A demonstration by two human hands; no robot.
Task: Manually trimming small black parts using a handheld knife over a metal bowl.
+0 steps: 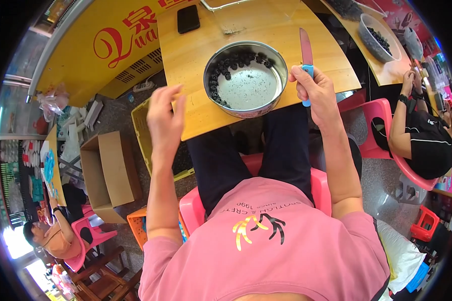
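My right hand (pixel 314 90) is closed round the blue handle of a knife (pixel 306 47). Its blade points away from me, just right of a round metal bowl (pixel 245 114). Several small dark round pieces (pixel 238 60) lie along the bowl's left and far sides, with dark specks on its bare bottom. To the left of the bowl, beyond the table's edge, my left hand (pixel 164 118) is raised over a yellow crate (pixel 144 150). Its fingers are slightly blurred and apart, and nothing shows in them. Dark contents show low in the crate.
A black phone (pixel 188 19) lies at the far left of the wooden table (pixel 196 65). An open cardboard box (pixel 118 173) and an orange crate (pixel 137 226) stand on the left floor. Two people sit on pink chairs, one each side; a bowl of dark pieces (pixel 380 37) is at right.
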